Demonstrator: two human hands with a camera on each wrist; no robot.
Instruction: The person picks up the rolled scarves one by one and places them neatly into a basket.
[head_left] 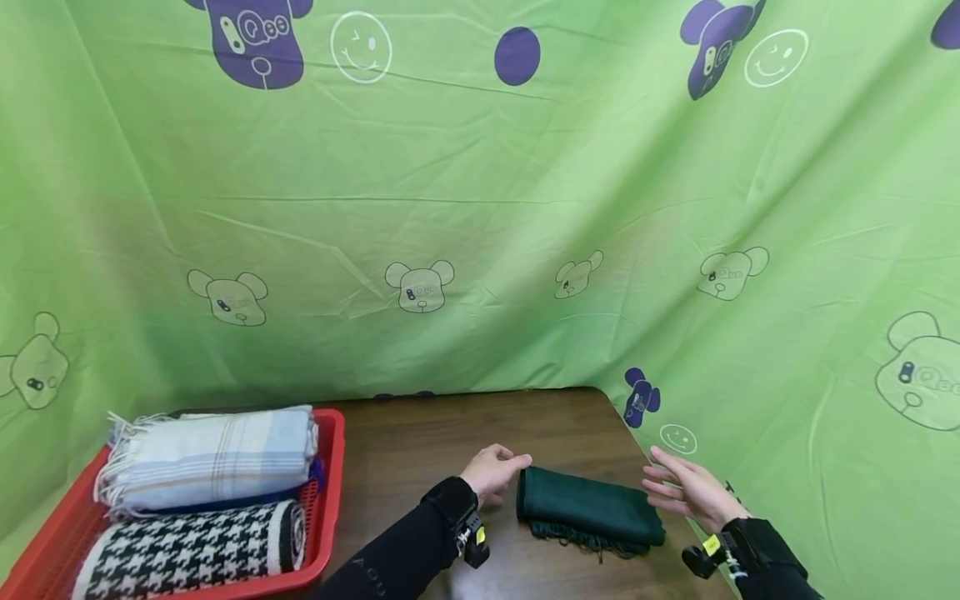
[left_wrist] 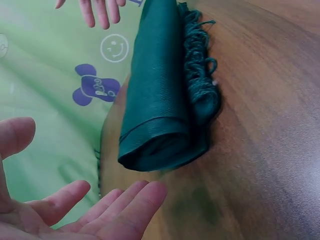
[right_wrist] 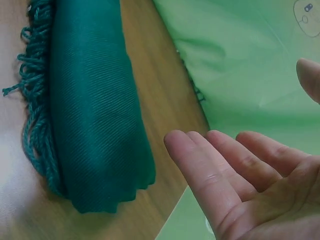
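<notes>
A dark green scarf [head_left: 588, 507], rolled up with a fringe along its near side, lies on the brown table. My left hand [head_left: 493, 473] is beside the roll's left end; in the left wrist view a small gap shows between its fingers [left_wrist: 132, 207] and the scarf [left_wrist: 157, 95]. Off the roll's right end, my right hand [head_left: 693, 492] is held with fingers spread and nearly straight. The right wrist view shows those fingers [right_wrist: 205, 175] apart from the scarf [right_wrist: 95, 110]. Neither hand holds anything.
A red plastic basket [head_left: 327, 500] stands at the left of the table [head_left: 420, 442]. In it lie a light blue and white fringed scarf [head_left: 217, 458] and a rolled black-and-white houndstooth scarf [head_left: 195, 550]. A green printed curtain [head_left: 480, 200] hangs behind and along the right.
</notes>
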